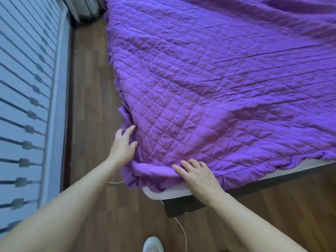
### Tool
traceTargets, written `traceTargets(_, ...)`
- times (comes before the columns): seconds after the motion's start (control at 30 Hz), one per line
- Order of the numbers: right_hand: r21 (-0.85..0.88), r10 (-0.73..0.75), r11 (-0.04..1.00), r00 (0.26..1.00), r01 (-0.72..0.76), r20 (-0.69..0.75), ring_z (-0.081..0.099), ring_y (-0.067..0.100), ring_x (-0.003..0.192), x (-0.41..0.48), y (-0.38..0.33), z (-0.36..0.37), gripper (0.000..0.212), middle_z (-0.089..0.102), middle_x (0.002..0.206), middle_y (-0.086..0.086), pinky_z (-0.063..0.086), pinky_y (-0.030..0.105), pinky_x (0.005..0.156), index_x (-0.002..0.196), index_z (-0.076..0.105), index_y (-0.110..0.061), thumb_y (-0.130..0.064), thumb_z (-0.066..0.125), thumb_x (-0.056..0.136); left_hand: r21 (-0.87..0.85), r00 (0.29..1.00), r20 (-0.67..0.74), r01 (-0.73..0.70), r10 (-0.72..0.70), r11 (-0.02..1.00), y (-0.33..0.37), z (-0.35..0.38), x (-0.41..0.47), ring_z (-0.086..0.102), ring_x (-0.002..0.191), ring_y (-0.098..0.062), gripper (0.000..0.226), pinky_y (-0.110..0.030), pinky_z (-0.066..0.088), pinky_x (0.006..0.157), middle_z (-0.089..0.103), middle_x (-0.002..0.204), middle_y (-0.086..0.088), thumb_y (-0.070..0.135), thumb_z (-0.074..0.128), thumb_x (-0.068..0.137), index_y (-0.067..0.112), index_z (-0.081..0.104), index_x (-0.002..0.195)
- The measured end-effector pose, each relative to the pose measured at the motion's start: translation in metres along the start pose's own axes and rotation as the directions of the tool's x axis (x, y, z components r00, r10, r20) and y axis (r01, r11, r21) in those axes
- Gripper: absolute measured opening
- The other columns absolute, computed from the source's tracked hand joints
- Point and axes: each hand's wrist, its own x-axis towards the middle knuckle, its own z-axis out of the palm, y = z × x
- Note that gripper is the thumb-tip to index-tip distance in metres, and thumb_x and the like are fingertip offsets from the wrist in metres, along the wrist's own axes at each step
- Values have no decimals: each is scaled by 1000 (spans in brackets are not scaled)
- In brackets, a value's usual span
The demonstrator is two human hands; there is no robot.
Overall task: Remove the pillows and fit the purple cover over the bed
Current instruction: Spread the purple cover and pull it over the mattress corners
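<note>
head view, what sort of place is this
Most likely a home bedroom: a bed with its white mattress edge showing, a quilted purple cover spread over it, and a wood plank floor alongside.

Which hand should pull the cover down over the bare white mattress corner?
Likely right hand: it lies on the purple cover directly above the exposed mattress; the left hand touches the side, already draped.
</note>
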Motion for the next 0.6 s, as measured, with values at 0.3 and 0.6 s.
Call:
traceTargets(0.3,116,-50,992,998,52,-22,60,20,84,-24,-13,-5,36,62,93,-5,50,32,63,100,59,-22,-11,40,72,-56,953,-264,137,-147,989,-13,7,-44,53,98,-36,67,-40,40,93,44,101,-11,-3,41,79,31,45,138)
traceTargets(0.6,70,162,984,985,-165,51,60,25,100,-27,0,-3,69,60,119,4,52,44,81,125,48,-15,-18,71,60,316,927,-228,-218,297,923,-2,29,-58,48,112,-38,41,-46,40,96,48,126,-18,13,46,80,4,52,120)
